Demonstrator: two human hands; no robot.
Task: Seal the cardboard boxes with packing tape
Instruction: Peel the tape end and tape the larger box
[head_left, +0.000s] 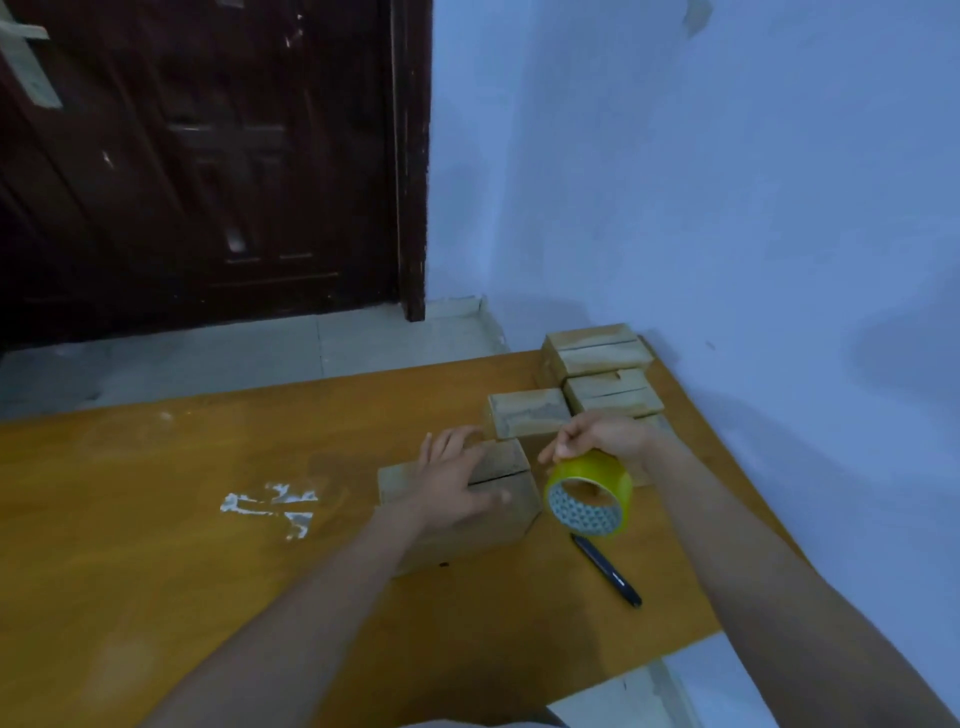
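A small brown cardboard box (498, 499), flaps closed with a dark seam across its top, sits on the orange wooden table (156, 519). The left hand (457, 483) rests flat on it, fingers spread. The right hand (602, 436) grips a yellowish roll of packing tape (589, 493) just right of the box.

a plain home room: dark wooden door (208, 156), blue painted wall (675, 182), tiled floor (260, 353).

Before me, an orange-brown counter (156, 519) bears a dark pen (607, 570) and a scuffed white patch (270, 506). Beyond it stand a dark wooden door (208, 156) and a pale blue wall (675, 182).
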